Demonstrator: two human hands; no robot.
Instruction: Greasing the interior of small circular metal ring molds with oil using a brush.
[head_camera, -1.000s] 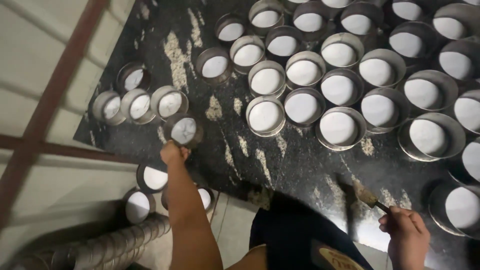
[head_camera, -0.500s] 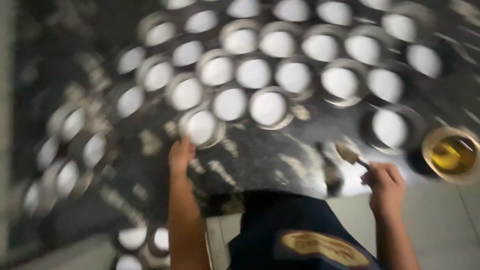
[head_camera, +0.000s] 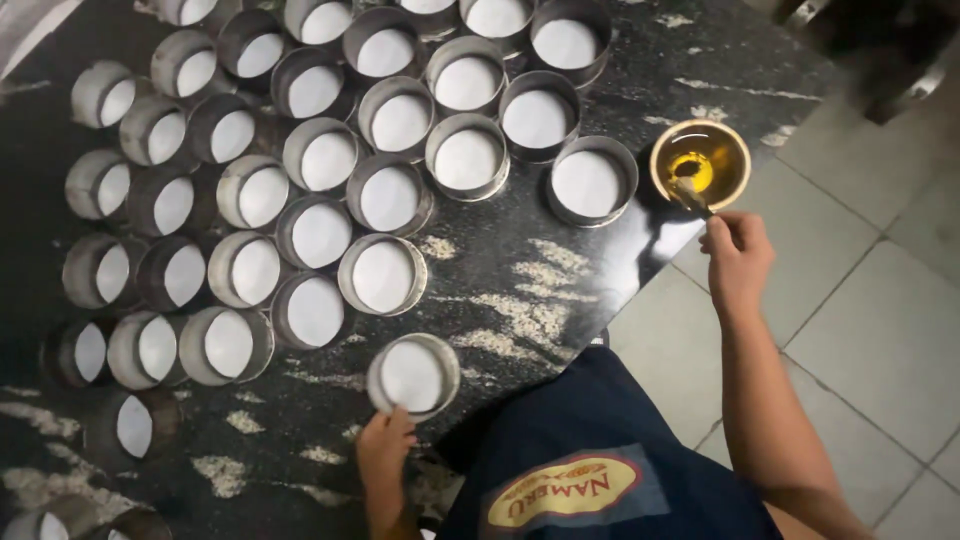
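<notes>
While many round metal tins (head_camera: 300, 208) lined with white paper discs are packed in rows across the far and left parts of the dark stone counter (head_camera: 560, 290), one tin is set apart from them near the counter's near edge. This single tin (head_camera: 413, 375) is gripped at its near rim by the left hand (head_camera: 384, 452), the fingers curled onto the metal wall. White powdery smears are seen on the bare counter between this tin and the rows. Further right, near the counter's right edge, a small bowl of yellow oil (head_camera: 700, 162) is placed just beside the last tin. A brush (head_camera: 690, 192) is dipped into the oil, its handle pinched in the closed fingers of the right hand (head_camera: 738, 258), which is held over the tiled floor (head_camera: 880, 330).
</notes>
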